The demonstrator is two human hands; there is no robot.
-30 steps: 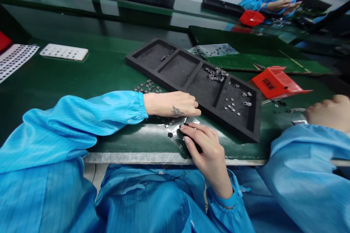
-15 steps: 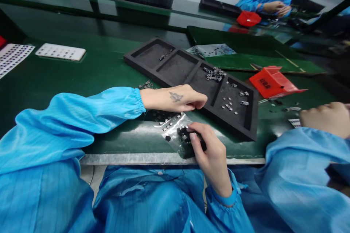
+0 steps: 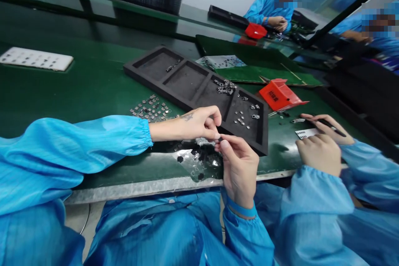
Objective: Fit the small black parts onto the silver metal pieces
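My left hand (image 3: pixel 199 122) reaches in from the left with its fingers closed in a pinch; what they grip is hidden. My right hand (image 3: pixel 240 162) meets it at the fingertips, its thumb and forefinger pinched on a small black piece (image 3: pixel 221 138). Just below the hands, a clear plastic bag (image 3: pixel 188 164) lies near the table edge with small black pieces on it. Beyond my left wrist, many small metal parts (image 3: pixel 149 108) are scattered on the green table. Right behind my hands stands a black compartment tray (image 3: pixel 183 102), with small metal parts in several compartments.
A red box (image 3: pixel 277 95) stands right of the tray, a white plate of small dark parts (image 3: pixel 37 59) far left. At right, a co-worker's hands (image 3: pixel 321 153) are beside a white labelled card (image 3: pixel 307 133); one holds a black pen-like tool (image 3: pixel 332 126). Other people sit opposite.
My right hand has risen from the bag to meet my left hand, now with a small black piece at its fingertips. The view has shifted right, and more of the co-worker shows.
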